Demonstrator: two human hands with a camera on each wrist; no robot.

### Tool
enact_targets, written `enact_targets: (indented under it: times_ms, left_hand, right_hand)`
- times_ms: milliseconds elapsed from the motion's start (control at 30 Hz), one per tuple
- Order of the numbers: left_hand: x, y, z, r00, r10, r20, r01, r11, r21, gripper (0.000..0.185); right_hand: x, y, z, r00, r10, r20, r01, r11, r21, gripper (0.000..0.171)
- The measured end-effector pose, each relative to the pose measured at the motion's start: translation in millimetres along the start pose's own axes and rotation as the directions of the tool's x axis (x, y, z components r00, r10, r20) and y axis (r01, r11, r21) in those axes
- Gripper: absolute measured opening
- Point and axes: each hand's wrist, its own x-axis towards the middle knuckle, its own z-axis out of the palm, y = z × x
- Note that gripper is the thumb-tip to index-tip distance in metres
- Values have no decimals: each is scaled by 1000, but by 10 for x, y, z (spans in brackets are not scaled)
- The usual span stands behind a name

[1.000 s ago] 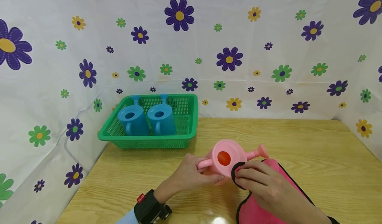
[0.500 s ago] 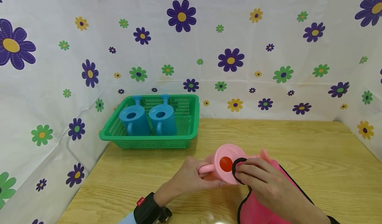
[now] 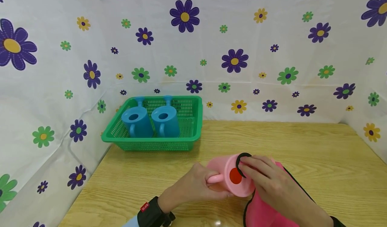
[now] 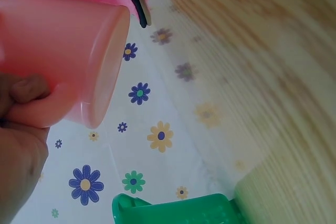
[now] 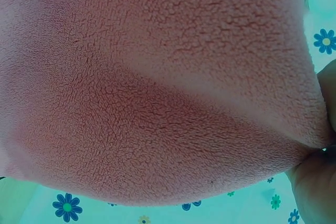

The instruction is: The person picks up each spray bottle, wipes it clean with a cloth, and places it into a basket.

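A pink toy watering can point(image 3: 220, 163) is held tilted over the table, its round top with the red-orange opening turned toward the head camera. My left hand point(image 3: 198, 185) grips it by the looped handle; in the left wrist view the fingers curl round that handle point(image 4: 44, 109). My right hand point(image 3: 273, 183) pinches a bright pink cloth point(image 3: 261, 212) with black edging. A fold of the cloth lies at the can's top, beside the opening. Fleecy cloth point(image 5: 152, 82) fills most of the right wrist view, gathered between thumb and finger. The can's spout is hidden behind the right hand.
A green plastic basket point(image 3: 151, 144) stands at the back left of the wooden table point(image 3: 287, 143). Two blue watering cans, a left one point(image 3: 140, 126) and a right one point(image 3: 169, 124), sit inside it. A flower-print sheet point(image 3: 211, 42) hangs behind and at the sides.
My left hand has tipped the can further toward the head camera and moved it slightly right and nearer. The cloth has shifted across the can's top, and the spout has passed out of sight.
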Motion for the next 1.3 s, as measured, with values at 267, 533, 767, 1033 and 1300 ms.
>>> enact_targets:
  times_ms: [267, 533, 767, 1033, 1300]
  left_hand:
    - [25, 18, 19, 999, 36, 14, -37, 996, 75, 38]
    - [-12, -1, 16, 1000, -9, -3, 9, 999, 33, 29]
    - [-26, -37, 25, 992, -96, -76, 96, 995, -6, 32]
    - [-25, -38, -15, 931, -360, -57, 359, 933, -19, 59]
    - [-15, -52, -33, 857, -513, 44, 512, 859, 30, 60]
  right_hand:
    - [10, 19, 9, 999, 36, -23, -36, 999, 3, 40]
    - [-13, 33, 22, 998, 42, -57, -41, 999, 19, 41]
    - [-67, 28, 40, 996, 46, -72, -45, 999, 19, 41]
    - [-149, -2, 6, 995, 25, 96, -36, 993, 109, 41]
    - [-218, 285, -207, 1000, -8, -4, 8, 989, 149, 39]
